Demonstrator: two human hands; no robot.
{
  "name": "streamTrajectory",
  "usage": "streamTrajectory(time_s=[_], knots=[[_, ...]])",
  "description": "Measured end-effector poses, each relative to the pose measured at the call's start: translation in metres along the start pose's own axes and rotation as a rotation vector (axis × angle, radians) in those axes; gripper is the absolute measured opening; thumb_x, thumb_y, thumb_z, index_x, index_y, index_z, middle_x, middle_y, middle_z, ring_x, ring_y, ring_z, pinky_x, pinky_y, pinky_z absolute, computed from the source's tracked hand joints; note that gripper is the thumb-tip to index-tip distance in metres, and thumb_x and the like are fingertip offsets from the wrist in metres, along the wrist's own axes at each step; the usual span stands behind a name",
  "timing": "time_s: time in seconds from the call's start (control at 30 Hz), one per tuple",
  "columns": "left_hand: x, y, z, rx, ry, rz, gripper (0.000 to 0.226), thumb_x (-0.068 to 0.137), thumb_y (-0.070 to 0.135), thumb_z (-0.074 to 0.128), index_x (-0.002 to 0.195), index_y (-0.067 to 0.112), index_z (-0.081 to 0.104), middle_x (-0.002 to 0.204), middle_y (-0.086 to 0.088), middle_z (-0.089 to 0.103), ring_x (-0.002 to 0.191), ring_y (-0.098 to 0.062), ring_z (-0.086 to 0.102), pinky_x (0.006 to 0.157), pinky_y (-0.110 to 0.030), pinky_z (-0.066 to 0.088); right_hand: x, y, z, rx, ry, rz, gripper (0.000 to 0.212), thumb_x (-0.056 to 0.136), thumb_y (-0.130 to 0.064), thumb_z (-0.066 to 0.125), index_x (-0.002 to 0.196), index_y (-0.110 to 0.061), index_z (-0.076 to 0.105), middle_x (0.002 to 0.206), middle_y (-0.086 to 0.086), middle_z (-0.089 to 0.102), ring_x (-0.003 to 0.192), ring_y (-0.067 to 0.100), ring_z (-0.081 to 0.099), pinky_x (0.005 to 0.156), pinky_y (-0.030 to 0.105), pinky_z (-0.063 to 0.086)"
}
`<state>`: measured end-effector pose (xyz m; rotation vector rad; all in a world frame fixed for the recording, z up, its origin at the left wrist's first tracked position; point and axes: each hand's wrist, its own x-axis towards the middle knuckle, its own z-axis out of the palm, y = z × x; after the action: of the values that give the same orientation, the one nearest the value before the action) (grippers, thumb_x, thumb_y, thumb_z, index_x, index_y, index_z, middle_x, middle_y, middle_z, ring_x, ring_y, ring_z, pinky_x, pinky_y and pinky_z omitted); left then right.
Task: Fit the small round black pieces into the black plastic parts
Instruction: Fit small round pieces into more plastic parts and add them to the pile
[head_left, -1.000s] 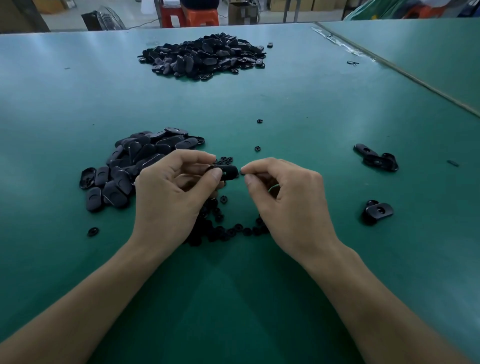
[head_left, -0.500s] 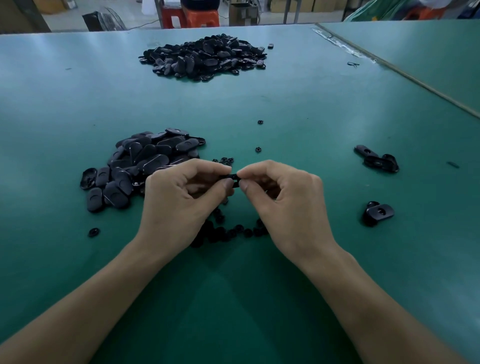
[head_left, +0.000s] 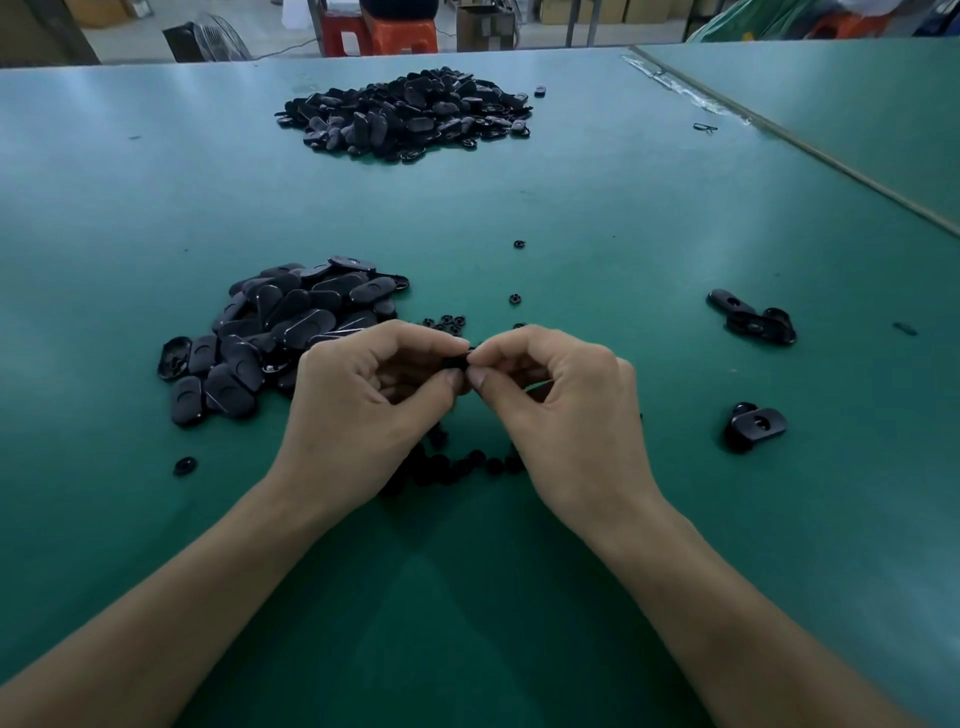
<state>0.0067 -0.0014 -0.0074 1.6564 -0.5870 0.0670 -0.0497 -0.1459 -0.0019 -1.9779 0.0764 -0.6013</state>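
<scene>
My left hand (head_left: 363, 400) and my right hand (head_left: 561, 405) meet fingertip to fingertip above the green table. Between them they pinch a black plastic part (head_left: 462, 359), almost wholly hidden by the fingers. Whether a small round piece sits under my right fingertips I cannot tell. A heap of oval black plastic parts (head_left: 280, 327) lies just left of my left hand. Small round black pieces (head_left: 462, 465) are strewn on the table under and between my wrists, and a few more round pieces (head_left: 447, 322) lie beyond my fingers.
A larger pile of black parts (head_left: 410, 111) sits far back at the centre. Two small groups of parts lie to the right, one group (head_left: 753, 319) farther and another group (head_left: 756, 426) nearer. A seam (head_left: 831, 166) separates a second table at right.
My hands have closed together: a second ago the part showed between them in my left fingers, now both sets of fingertips cover it. Both hands also sit slightly lower in view.
</scene>
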Motion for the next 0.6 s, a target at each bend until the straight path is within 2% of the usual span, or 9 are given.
streamTrajectory(time_s=[0.1, 0.27, 0.4, 0.6], knots=[[-0.0002, 0.0000, 0.0003, -0.013, -0.006, -0.003, 0.021, 0.078, 0.007, 0.072, 0.092, 0.022, 0.073, 0.086, 0.003, 0.078, 0.079, -0.017, 0.075, 0.078, -0.028, 0.061, 0.0003, -0.0001, 0.0003, 0.004, 0.015, -0.001, 0.014, 0.084, -0.008, 0.076, 0.084, -0.022, 0.075, 0.076, -0.010, 0.072, 0.071, 0.004, 0.067, 0.070, 0.016, 0.052], [0.0009, -0.0004, 0.0006, -0.010, -0.006, 0.005, 0.021, 0.077, 0.008, 0.073, 0.092, 0.022, 0.072, 0.087, 0.000, 0.077, 0.079, -0.023, 0.074, 0.077, -0.028, 0.060, -0.0006, -0.0009, 0.0016, -0.004, 0.012, 0.000, 0.014, 0.088, -0.008, 0.072, 0.089, -0.021, 0.074, 0.076, -0.014, 0.071, 0.070, 0.003, 0.066, 0.066, 0.011, 0.049], [0.0011, -0.0005, 0.0007, 0.006, 0.001, 0.020, 0.019, 0.078, 0.009, 0.074, 0.091, 0.023, 0.071, 0.086, 0.002, 0.076, 0.079, -0.020, 0.072, 0.077, -0.027, 0.059, -0.0019, -0.0014, 0.0021, -0.038, 0.009, -0.031, 0.013, 0.088, -0.008, 0.072, 0.090, -0.021, 0.074, 0.075, -0.011, 0.072, 0.067, 0.006, 0.067, 0.066, 0.019, 0.053], [0.0017, -0.0020, -0.0012, 0.074, -0.007, 0.065, 0.022, 0.085, 0.004, 0.077, 0.092, 0.022, 0.069, 0.086, 0.000, 0.074, 0.079, -0.025, 0.071, 0.078, -0.036, 0.060, -0.0025, -0.0022, 0.0016, -0.074, 0.021, -0.104, 0.011, 0.087, -0.008, 0.072, 0.090, -0.019, 0.076, 0.073, -0.008, 0.073, 0.064, 0.007, 0.066, 0.064, 0.023, 0.053]])
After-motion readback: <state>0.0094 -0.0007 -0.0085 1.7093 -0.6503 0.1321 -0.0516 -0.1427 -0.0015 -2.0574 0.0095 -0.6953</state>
